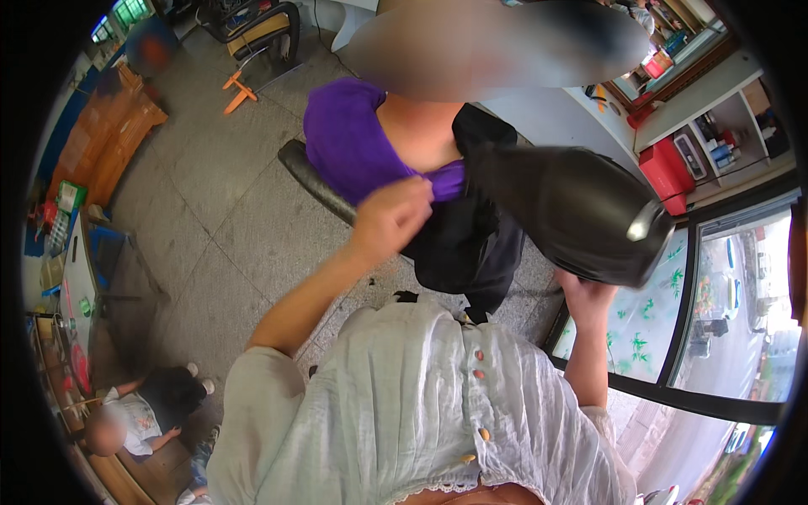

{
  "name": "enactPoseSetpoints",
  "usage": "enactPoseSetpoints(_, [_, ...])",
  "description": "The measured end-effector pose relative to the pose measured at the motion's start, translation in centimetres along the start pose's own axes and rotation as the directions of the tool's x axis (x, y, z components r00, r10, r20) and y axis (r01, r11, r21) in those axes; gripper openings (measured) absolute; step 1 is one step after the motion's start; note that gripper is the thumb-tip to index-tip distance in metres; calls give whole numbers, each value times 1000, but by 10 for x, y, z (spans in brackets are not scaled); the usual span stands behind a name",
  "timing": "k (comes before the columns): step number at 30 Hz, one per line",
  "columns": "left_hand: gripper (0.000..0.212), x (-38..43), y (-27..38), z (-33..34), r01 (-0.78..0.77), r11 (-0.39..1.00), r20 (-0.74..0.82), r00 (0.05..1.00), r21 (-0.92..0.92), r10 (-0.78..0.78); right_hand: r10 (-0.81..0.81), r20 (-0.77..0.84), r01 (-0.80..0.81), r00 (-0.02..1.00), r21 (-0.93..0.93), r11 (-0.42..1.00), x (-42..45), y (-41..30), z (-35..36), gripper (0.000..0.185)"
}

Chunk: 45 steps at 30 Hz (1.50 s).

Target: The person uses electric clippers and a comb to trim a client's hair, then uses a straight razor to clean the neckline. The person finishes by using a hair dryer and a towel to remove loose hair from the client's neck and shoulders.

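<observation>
My left hand, slightly blurred, is closed at the edge of a purple cloth. This cloth lies over the shoulder of a person seated in front of me and is bunched near their bare neck. In my right hand is a large black hair dryer. Its narrower end points left, towards the seated person's neck and upper chest. Black fabric hangs below the purple cloth. The person's head is blurred out. Part of my right hand's grip is hidden beneath the dryer body.
A black padded armrest shows beside the seated person. At the right are shelves with a red box and a black-framed glass door. An office chair stands at upper left; another person sits at lower left.
</observation>
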<state>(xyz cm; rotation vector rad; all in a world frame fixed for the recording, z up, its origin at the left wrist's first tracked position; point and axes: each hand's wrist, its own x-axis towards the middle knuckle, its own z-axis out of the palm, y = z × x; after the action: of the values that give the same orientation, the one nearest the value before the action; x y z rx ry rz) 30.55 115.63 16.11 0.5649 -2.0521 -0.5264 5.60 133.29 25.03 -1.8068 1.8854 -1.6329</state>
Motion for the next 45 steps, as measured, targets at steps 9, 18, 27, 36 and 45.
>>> enactPoseSetpoints(9, [30, 143, -165, -44, 50, 895, 336, 916, 443, -218, 19, 144, -21, 989, 10, 1000, -2, -21, 21, 37])
enactPoseSetpoints(18, [52, 97, -92, -101, 128, 719, 300, 848, 683, -437, 200, -14, -201, 980, -19, 979, -38, -14, -11, 46])
enactPoseSetpoints(27, [48, 8, 7, -148, 462, 721, 125, 874, -516, -470, 451, 49, -439, 891, 338, 832, -32, -24, -30, 34])
enactPoseSetpoints(36, [43, 126, -119, -60, 298, 937, -97, 954, 182, -285, 468, 50, -437, 882, 454, 776, -35, -29, -23, 32])
enactPoseSetpoints(45, [39, 72, -26, -10, 68, 992, -204, 978, 107, -45, 517, -45, -466, 855, 372, 803, -44, -28, -36, 32])
